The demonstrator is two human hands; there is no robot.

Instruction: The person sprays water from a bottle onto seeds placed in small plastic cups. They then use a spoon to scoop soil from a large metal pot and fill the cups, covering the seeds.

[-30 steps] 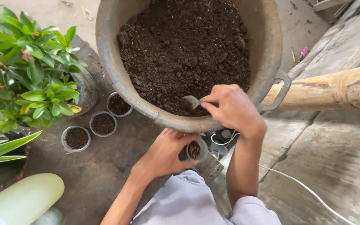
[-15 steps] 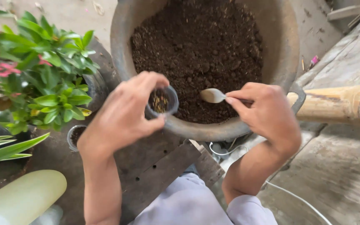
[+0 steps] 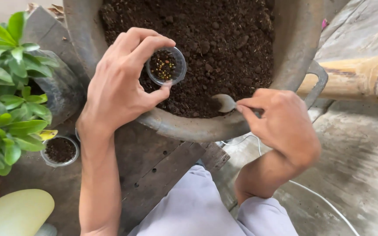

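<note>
The left hand (image 3: 117, 83) holds a small clear plastic cup (image 3: 166, 66) over the near side of a large round basin (image 3: 189, 126) filled with dark potting soil (image 3: 224, 39). Its thumb and forefinger are clamped around the cup's rim, with the other fingers curled behind. The cup is tipped toward the camera and shows dark soil inside with small yellowish granules on it.

The right hand (image 3: 283, 126) is just inside the basin's near rim, to the right of the cup and apart from it. Its thumb and fingers are pinched together on the handle of a small metal spoon (image 3: 225, 103), whose bowl points left and lies on the soil close to the rim.

A metal handle loop (image 3: 319, 83) sticks out from the basin's right side, with a thick bamboo pole (image 3: 364, 78) beside it. On the dark boards below the basin's left edge stands another small cup of soil (image 3: 60, 150), next to a green leafy plant (image 3: 5, 109) in a dark bag. A pale green rounded object (image 3: 14, 214) lies in the lower left corner.
</note>
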